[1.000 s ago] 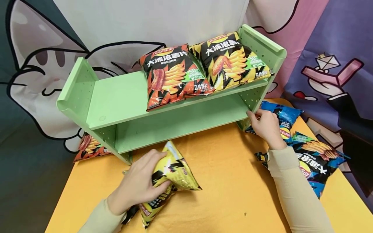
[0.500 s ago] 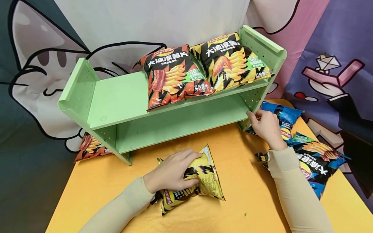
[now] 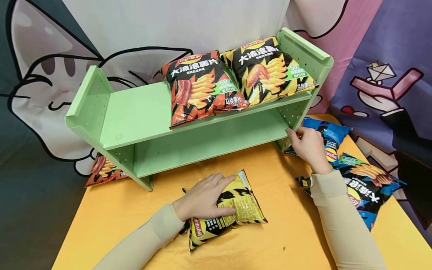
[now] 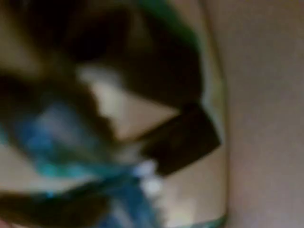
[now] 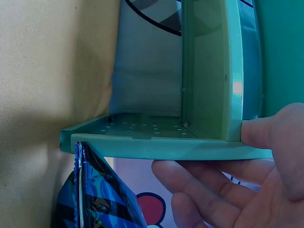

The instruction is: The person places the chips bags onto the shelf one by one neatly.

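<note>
A yellow and black bag of potato chips (image 3: 244,208) lies back side up on the table in front of the shelf. My left hand (image 3: 204,198) rests on top of it, fingers extended and thumb spread apart. My right hand (image 3: 309,145) grips the right side panel of the green shelf (image 3: 209,148). In the right wrist view, the thumb of the right hand (image 5: 247,166) is on the panel's inner side and the fingers are behind it. The left wrist view is too blurred to make out the hand.
A red chip bag (image 3: 194,88) and a yellow chip bag (image 3: 266,71) lean on the shelf's top tier. Blue chip bags (image 3: 362,185) lie right of the shelf. Another red bag (image 3: 105,171) shows behind its left end. Printed cloth (image 3: 189,22) hangs behind.
My left hand has moved right with the yellow chip bag, laid it on the table and loosened its fingers on it. The right hand has stayed on the shelf panel.
</note>
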### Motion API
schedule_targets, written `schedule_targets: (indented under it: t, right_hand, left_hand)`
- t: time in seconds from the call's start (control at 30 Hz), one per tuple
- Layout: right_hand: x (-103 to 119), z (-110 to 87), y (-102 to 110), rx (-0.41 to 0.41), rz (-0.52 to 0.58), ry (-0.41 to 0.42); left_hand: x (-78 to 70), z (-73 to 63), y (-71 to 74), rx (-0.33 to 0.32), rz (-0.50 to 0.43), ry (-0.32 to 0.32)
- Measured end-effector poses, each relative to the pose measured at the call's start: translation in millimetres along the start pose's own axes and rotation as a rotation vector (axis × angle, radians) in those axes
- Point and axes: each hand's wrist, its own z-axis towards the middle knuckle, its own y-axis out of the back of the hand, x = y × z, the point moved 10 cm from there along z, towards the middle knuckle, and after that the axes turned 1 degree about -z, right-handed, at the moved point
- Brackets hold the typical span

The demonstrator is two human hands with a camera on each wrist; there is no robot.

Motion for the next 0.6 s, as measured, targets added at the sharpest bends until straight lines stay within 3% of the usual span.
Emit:
schedule_targets:
  t: [0.17, 0.43, 0.6]
  right_hand:
    - [-1, -0.9, 1, 0.0, 0.001, -0.001]
    - [0, -1.3, 2, 0.003, 0.003, 0.001]
    - [1, -0.5, 0, 0.016, 0.013, 0.001]
  left_hand:
    - [4.5, 1.5, -3.4, 0.03, -0.015, 0.06]
    - [29.2, 3.0, -7.1, 0.173, -0.183, 0.258]
    - [40.4, 5.8, -9.0, 0.215, -0.284, 0.322]
